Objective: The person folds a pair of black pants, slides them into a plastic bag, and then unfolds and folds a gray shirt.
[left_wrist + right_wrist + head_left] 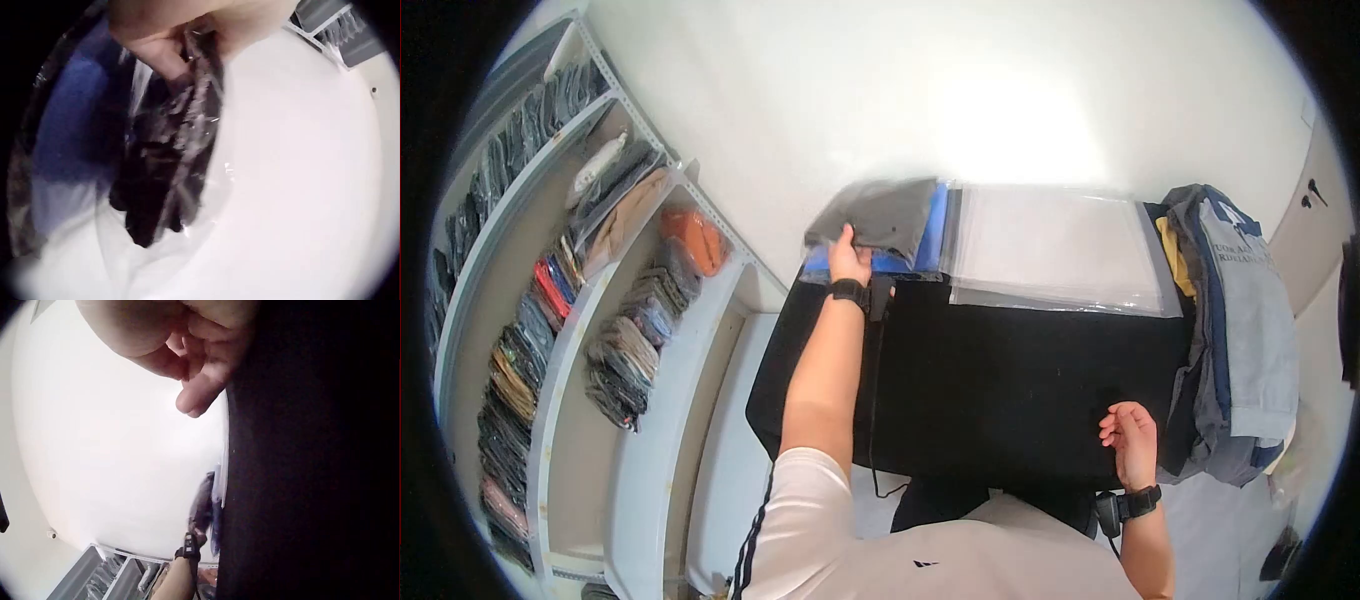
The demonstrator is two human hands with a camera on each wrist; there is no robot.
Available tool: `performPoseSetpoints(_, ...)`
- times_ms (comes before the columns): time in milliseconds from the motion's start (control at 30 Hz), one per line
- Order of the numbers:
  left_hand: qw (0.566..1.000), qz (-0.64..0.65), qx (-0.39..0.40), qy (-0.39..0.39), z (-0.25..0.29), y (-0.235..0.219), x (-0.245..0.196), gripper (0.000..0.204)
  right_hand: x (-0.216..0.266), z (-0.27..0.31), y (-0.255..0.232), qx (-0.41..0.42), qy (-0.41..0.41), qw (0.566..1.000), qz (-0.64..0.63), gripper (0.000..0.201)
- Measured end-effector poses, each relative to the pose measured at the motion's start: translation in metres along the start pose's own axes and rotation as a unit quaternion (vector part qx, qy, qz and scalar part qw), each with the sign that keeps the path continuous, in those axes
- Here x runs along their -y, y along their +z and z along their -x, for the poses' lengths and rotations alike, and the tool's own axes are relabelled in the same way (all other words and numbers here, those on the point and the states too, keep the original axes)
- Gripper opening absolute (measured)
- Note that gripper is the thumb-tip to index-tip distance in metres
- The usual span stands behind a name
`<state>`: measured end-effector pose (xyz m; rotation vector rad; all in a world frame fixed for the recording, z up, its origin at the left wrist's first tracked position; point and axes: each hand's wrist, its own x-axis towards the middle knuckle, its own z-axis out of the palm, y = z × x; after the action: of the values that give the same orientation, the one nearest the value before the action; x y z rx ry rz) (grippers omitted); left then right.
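Observation:
My left hand (849, 258) grips the near edge of a folded dark grey garment in a clear plastic bag (885, 215), at the far left of the black table. In the left wrist view the thumb and fingers pinch the bagged garment (175, 150), and loose clear plastic hangs past its end. Under it lies a blue bagged garment (937, 230), also visible as a blue patch (75, 125) in the left wrist view. Over the table's near right part is my right hand (1135, 435), fingers loosely curled and holding nothing; the right wrist view shows the same hand (194, 356) close up.
A stack of clear plastic bags (1055, 245) lies along the table's back. Folded garments (1260, 310) are piled at the right end of the black table (1000, 390). Shelves (625, 470) with bagged clothes stand on the left, and a white wall (880, 90) rises behind.

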<state>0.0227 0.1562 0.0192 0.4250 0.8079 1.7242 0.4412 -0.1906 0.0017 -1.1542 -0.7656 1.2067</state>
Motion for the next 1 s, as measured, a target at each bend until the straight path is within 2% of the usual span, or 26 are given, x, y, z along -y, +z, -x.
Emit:
performPoseSetpoints(33,0.996,-0.054,-0.073,0.0,-0.031,-0.023,0.021,0.021,-0.001,0.0,0.0,-0.004,-0.005,1.0,-0.002,0.018)
performPoseSetpoints(67,0.987,-0.1,-0.109,-0.054,-0.023,-0.022,0.021,0.023,-0.001,-0.001,-0.001,-0.004,-0.005,1.0,-0.006,0.018)
performPoseSetpoints(100,0.994,-0.017,-0.083,-0.065,-0.027,-0.029,0.027,0.021,-0.001,0.0,-0.001,-0.004,-0.002,1.0,-0.009,0.018)
performPoseSetpoints(200,0.99,0.051,-0.12,-0.052,-0.019,-0.015,0.026,0.02,-0.002,0.001,0.0,-0.008,-0.01,1.0,0.005,0.018)
performPoseSetpoints(300,0.989,0.026,-0.138,-0.052,-0.025,-0.011,0.013,0.019,-0.004,-0.001,0.0,-0.007,-0.019,1.0,0.012,0.018)
performPoseSetpoints(367,0.99,-0.058,-0.121,-0.048,-0.041,-0.021,0.012,0.025,-0.003,-0.002,0.0,-0.009,-0.018,1.0,0.022,0.018)
performPoseSetpoints(400,0.99,-0.056,-0.122,-0.047,-0.048,-0.027,0.011,0.025,-0.004,-0.002,-0.001,-0.01,-0.018,0.999,0.025,0.018)
performPoseSetpoints(467,0.981,-0.125,-0.075,-0.129,-0.053,-0.033,0.008,0.036,-0.003,-0.002,0.0,-0.006,-0.019,1.0,0.022,0.018)
performPoseSetpoints(500,0.981,-0.125,-0.073,-0.131,-0.054,-0.036,0.009,0.036,-0.002,-0.002,0.001,-0.004,-0.02,1.0,0.019,0.018)
performPoseSetpoints(567,0.974,-0.141,-0.073,-0.159,-0.031,-0.024,-0.002,0.048,-0.002,-0.001,0.001,-0.004,-0.022,1.0,0.017,0.018)
performPoseSetpoints(600,0.973,-0.166,-0.081,-0.137,-0.017,-0.017,-0.004,0.062,-0.002,-0.001,0.001,-0.001,-0.022,1.0,0.016,0.018)
performPoseSetpoints(633,0.973,-0.167,-0.079,-0.139,-0.009,-0.018,-0.008,0.062,-0.002,-0.001,0.002,-0.004,-0.022,1.0,0.016,0.018)
performPoseSetpoints(700,0.961,-0.193,-0.008,-0.196,0.008,-0.026,-0.011,0.074,-0.002,-0.001,0.001,-0.005,-0.015,1.0,0.025,0.018)
performPoseSetpoints(733,0.95,-0.251,0.013,-0.184,0.039,-0.017,-0.013,0.08,-0.002,0.0,0.0,-0.008,-0.016,0.998,0.053,0.019)
performPoseSetpoints(800,0.908,-0.314,0.106,-0.256,0.073,-0.02,-0.014,0.072,0.0,0.001,-0.001,-0.01,-0.009,0.998,0.054,0.018)
performPoseSetpoints(867,0.85,-0.434,0.17,-0.245,0.13,0.0,-0.022,0.052,0.001,0.0,-0.004,0.01,-0.001,0.999,0.044,0.018)
performPoseSetpoints(967,0.815,-0.481,0.238,-0.218,0.196,0.004,-0.018,0.039,-0.001,0.0,-0.005,0.026,-0.008,0.999,0.021,0.018)
performPoseSetpoints(1000,0.797,-0.502,0.245,-0.232,0.213,0.002,-0.014,0.036,-0.002,-0.001,-0.006,0.031,0.007,1.0,0.001,0.018)
